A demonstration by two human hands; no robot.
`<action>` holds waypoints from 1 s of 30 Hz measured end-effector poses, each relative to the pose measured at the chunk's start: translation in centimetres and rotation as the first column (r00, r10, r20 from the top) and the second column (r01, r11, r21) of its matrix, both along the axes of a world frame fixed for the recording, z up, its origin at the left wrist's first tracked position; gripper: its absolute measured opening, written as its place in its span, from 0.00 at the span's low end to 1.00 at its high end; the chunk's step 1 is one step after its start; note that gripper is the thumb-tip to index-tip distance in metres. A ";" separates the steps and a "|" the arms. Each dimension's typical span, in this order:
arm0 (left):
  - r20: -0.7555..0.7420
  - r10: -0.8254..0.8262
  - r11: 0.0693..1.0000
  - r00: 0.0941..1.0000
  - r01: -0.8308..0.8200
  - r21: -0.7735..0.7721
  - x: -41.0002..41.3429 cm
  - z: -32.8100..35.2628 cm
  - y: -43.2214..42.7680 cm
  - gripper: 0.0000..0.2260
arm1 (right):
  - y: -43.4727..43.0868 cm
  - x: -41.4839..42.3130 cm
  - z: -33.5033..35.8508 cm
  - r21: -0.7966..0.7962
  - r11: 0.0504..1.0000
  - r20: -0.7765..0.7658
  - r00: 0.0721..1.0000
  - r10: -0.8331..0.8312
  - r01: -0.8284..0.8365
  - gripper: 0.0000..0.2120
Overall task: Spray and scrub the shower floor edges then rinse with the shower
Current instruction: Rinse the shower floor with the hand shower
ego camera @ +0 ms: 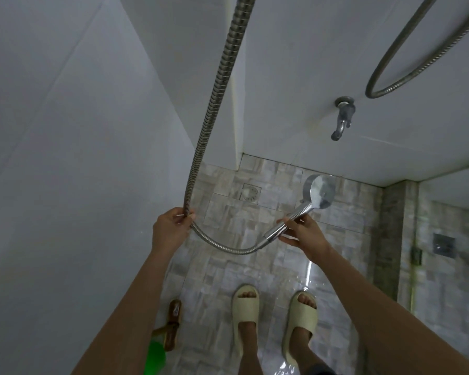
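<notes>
Chrome fills the right hand [303, 234], whose fingers close around the handle of the shower head [321, 192]. The left hand [171, 228] pinches the ribbed metal hose [217, 85] at its bend. Both hands sit on the person's side of the floor drain [251, 194], and the head hangs just right of it, over the shower floor [228, 266].

To rinse well, I would tip the face down at the wall joint just beyond the drain. The left hand should feed slack so the hose does not tug, and each edge is best swept toward the drain so the residue runs in. A thin streak below the right hand may be water, though it is too faint to tell.

Counted:
- one shower head
- one drain
- one wall tap [341, 119]
- two hoses, including the second hose [406, 50] looped right of the tap
- two slippers [245, 309]
- one brown brush [173, 326]
- one green bottle [156, 355]
</notes>
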State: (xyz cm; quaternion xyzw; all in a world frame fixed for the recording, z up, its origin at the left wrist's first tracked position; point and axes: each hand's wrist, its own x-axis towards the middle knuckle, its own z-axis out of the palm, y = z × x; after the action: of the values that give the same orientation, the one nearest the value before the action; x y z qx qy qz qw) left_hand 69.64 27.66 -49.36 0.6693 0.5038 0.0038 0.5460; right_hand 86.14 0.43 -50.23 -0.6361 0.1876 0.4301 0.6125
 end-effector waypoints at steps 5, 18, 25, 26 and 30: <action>0.002 0.012 1.000 1.000 -0.012 -0.009 -0.2 0.2 0.0 0.07 | 0.2 0.0 0.0 -0.021 1.000 0.009 1.000 -0.015 0.015 0.11; 0.017 0.012 1.000 1.000 -0.012 -0.005 -1.2 0.2 0.5 0.06 | 0.8 -0.5 0.1 -0.036 0.999 0.047 0.998 -0.033 0.034 0.05; 0.032 0.023 1.000 0.999 -0.022 -0.007 -1.9 0.4 0.8 0.06 | 1.4 -0.5 0.6 -0.024 1.000 0.073 0.997 0.005 -0.003 0.08; 0.035 0.027 1.000 0.999 -0.026 -0.008 -2.0 0.4 0.8 0.06 | 1.5 -0.6 0.7 -0.022 1.000 0.075 0.997 0.010 -0.008 0.08; 0.052 0.034 0.999 0.998 -0.033 -0.004 -2.2 0.8 0.8 0.07 | 1.7 -0.6 0.7 -0.017 1.000 0.078 0.997 0.022 -0.020 0.10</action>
State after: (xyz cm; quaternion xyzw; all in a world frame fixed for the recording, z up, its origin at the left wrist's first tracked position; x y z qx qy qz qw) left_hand 67.48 28.43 -48.52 0.6595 0.5005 0.0296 0.5601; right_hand 85.59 2.16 -49.54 -0.6593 0.1604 0.4099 0.6095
